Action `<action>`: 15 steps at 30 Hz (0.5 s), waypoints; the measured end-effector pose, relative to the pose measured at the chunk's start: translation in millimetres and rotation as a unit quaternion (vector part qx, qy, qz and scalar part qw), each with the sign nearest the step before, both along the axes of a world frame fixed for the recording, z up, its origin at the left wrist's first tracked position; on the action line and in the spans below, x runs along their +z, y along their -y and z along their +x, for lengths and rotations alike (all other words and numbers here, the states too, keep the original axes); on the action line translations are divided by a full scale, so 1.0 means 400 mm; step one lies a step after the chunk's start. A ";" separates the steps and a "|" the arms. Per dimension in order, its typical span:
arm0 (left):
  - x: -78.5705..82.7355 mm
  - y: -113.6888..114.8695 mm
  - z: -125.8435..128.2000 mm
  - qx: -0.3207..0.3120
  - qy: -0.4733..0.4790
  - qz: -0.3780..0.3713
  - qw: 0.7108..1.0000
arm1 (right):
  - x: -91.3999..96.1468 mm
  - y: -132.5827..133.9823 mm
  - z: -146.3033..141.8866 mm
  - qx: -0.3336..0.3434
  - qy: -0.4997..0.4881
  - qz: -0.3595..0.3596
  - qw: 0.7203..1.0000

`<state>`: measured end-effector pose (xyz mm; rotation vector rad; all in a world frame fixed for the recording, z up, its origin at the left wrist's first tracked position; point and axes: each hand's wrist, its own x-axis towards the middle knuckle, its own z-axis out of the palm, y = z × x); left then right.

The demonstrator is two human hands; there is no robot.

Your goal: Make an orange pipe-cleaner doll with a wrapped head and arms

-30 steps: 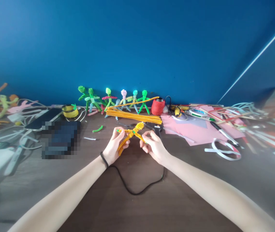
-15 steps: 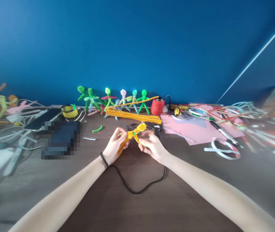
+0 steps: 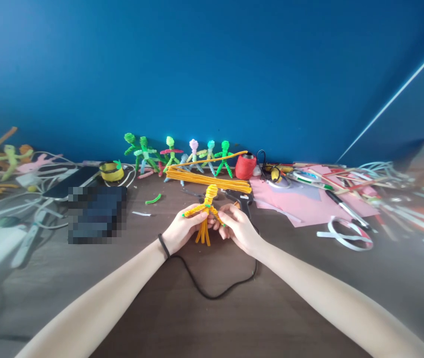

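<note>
A small orange pipe-cleaner figure (image 3: 207,211) with a coiled head and green-tipped arms stands upright over the dark wooden table (image 3: 212,308). My left hand (image 3: 180,229) pinches its left arm and my right hand (image 3: 235,226) pinches its right arm, both with fingers closed. Its loose legs hang down between my hands. A bundle of straight orange pipe cleaners (image 3: 207,179) lies just behind the figure.
A row of green, pink and blue pipe-cleaner figures (image 3: 176,154) leans on the blue wall. A red thread spool (image 3: 245,165), black glue gun (image 3: 239,197) with its cord (image 3: 212,288), pink paper (image 3: 297,201), pens, tape rings and a yellow tape roll (image 3: 111,171) lie around.
The orange figure has turned from lying tilted across my hands to standing upright, head up and legs down. Both hands have moved closer together, each holding one arm.
</note>
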<state>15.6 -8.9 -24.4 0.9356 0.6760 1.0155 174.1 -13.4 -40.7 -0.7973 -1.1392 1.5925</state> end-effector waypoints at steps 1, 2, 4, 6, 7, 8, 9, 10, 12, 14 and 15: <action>-0.002 -0.003 -0.002 0.003 0.012 0.001 1.000 | 0.002 0.002 -0.002 0.001 -0.002 0.000 1.000; -0.004 -0.005 -0.004 0.007 0.023 -0.003 1.000 | 0.005 0.003 -0.003 0.004 -0.003 0.002 1.000; -0.005 -0.010 -0.007 0.022 0.041 -0.019 0.999 | 0.012 0.005 -0.004 0.010 0.001 0.015 1.000; -0.006 -0.014 -0.011 0.044 0.059 -0.040 0.997 | 0.021 0.002 -0.001 -0.003 0.026 0.039 0.999; -0.006 -0.016 -0.012 0.054 0.070 -0.048 0.995 | 0.027 -0.001 0.003 -0.020 0.051 0.056 0.997; -0.006 -0.017 -0.013 0.061 0.081 -0.055 0.993 | 0.033 -0.004 0.007 -0.041 0.082 0.074 0.993; -0.007 -0.019 -0.013 0.067 0.092 -0.058 0.992 | 0.039 -0.008 0.012 -0.062 0.117 0.091 0.987; -0.008 -0.020 -0.014 0.070 0.102 -0.060 0.991 | 0.045 -0.011 0.016 -0.082 0.151 0.106 0.979; -0.010 -0.023 -0.014 0.072 0.108 -0.059 0.990 | 0.057 -0.014 0.021 -0.096 0.210 0.122 0.965; -0.013 -0.026 -0.014 0.075 0.105 -0.060 0.990 | 0.067 -0.013 0.017 -0.066 0.260 0.124 0.955; -0.014 -0.027 -0.015 0.078 0.105 -0.061 0.989 | 0.070 -0.012 0.011 -0.037 0.282 0.125 0.950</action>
